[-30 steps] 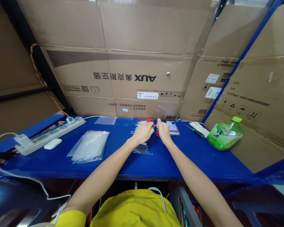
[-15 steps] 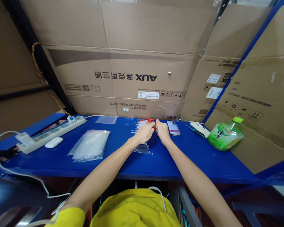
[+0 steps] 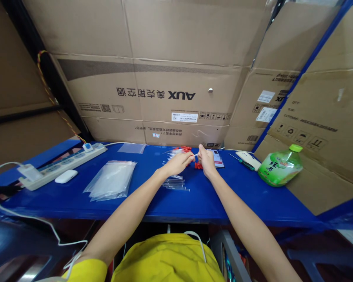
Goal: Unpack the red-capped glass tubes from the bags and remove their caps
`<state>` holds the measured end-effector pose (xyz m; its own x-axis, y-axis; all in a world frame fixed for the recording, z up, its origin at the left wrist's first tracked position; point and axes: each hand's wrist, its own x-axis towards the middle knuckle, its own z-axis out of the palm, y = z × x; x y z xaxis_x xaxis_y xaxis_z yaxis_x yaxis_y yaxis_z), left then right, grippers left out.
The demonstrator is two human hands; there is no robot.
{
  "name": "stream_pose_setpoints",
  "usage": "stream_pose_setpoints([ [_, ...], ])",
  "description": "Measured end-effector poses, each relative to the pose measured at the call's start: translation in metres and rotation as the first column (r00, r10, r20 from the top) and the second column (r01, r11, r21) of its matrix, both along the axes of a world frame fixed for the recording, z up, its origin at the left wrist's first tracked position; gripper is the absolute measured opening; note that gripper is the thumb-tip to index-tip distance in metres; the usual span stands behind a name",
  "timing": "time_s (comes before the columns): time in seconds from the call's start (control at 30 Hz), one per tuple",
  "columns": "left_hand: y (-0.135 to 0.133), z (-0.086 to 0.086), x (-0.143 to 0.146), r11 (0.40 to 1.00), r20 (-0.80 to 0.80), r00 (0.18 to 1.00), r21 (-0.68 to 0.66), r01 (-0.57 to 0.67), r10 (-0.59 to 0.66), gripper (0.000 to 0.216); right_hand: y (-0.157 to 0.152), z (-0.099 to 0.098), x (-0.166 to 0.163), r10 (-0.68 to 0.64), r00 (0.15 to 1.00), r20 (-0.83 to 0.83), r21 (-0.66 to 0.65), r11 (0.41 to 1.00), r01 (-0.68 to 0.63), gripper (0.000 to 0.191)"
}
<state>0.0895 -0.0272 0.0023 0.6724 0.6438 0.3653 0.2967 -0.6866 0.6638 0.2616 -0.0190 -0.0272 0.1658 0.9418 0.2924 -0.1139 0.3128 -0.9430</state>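
Both hands meet over the middle of the blue table (image 3: pixel 200 199). My left hand (image 3: pixel 178 162) and my right hand (image 3: pixel 206 159) are closed in pinches, and a thin clear tube (image 3: pixel 195 155) spans the small gap between them. Loose clear tubes (image 3: pixel 175 183) lie on the table just under my left wrist. More tubes with red caps (image 3: pixel 181 149) lie beyond the hands, and a few small red caps (image 3: pixel 198 166) sit beneath them.
A stack of clear plastic bags (image 3: pixel 111 180) lies to the left, with a white power strip (image 3: pixel 61 164) and a white mouse-like device (image 3: pixel 66 176) beyond. A phone (image 3: pixel 217 158), a white tool (image 3: pixel 248 159) and a green bottle (image 3: pixel 279 166) sit to the right. Cardboard boxes (image 3: pixel 164 98) wall the back.
The hands were touching half a second ago; now they have drawn slightly apart and lifted a little, exposing the clear tube between them and the red caps below.
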Motion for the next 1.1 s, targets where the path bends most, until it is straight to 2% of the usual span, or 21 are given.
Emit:
stream_pose_setpoints([
  [0.07,-0.002,0.002,0.0,0.985,0.075,0.995,-0.15,0.081,-0.071,0.041,-0.001,0.003,-0.002,0.024,0.998,-0.053,0.002,1.0,-0.024,0.066],
  [0.13,-0.003,0.002,0.001,0.937,0.175,0.976,-0.3,0.177,-0.128,0.045,-0.003,0.006,-0.004,0.071,0.993,-0.098,0.012,0.997,-0.07,0.066],
  [0.2,-0.003,0.0,0.004,0.889,0.252,0.955,-0.386,0.248,-0.157,0.045,-0.004,0.008,-0.003,0.123,0.986,-0.109,0.02,0.992,-0.121,0.065],
  [0.23,-0.002,-0.001,0.005,0.884,0.27,0.951,-0.393,0.254,-0.153,0.043,-0.004,0.009,-0.003,0.137,0.986,-0.1,0.017,0.991,-0.136,0.065],
  [0.3,0.001,-0.004,0.006,0.931,0.253,0.962,-0.314,0.185,-0.106,0.036,-0.003,0.008,-0.001,0.126,0.991,-0.051,-0.002,0.992,-0.126,0.064],
  [0.37,0.004,-0.007,0.005,0.992,0.187,0.982,-0.124,0.037,-0.014,0.027,-0.004,0.006,0.0,0.073,0.996,0.043,-0.005,0.997,-0.073,0.065],
  [0.43,0.005,-0.009,0.003,0.992,0.095,0.992,0.083,-0.094,0.086,0.02,-0.004,0.004,-0.001,0.009,0.985,0.17,0.036,0.999,-0.015,0.066],
  [0.5,0.004,-0.009,0.0,0.97,0.006,0.988,0.192,-0.151,0.153,0.017,-0.006,0.003,-0.002,-0.039,0.961,0.275,0.093,0.996,0.014,0.065],
  [0.6,0.003,-0.007,-0.001,0.969,-0.051,0.982,0.183,-0.168,0.18,0.019,-0.009,0.006,-0.005,-0.06,0.937,0.343,0.144,0.99,0.01,0.064],
  [0.73,0.004,-0.006,0.0,0.988,-0.016,0.994,0.11,-0.11,0.112,0.024,-0.013,0.008,-0.007,-0.077,0.922,0.38,0.198,0.98,0.0,0.061],
  [0.87,0.007,-0.008,0.003,0.989,-0.008,0.994,0.109,-0.104,0.105,0.02,-0.014,0.008,-0.008,-0.074,0.906,0.416,0.243,0.969,-0.032,0.061],
  [1.1,0.008,-0.013,0.01,0.995,0.107,0.99,0.026,-0.092,0.088,0.03,-0.017,0.009,-0.011,-0.142,0.877,0.459,0.28,0.96,0.009,0.059],
])
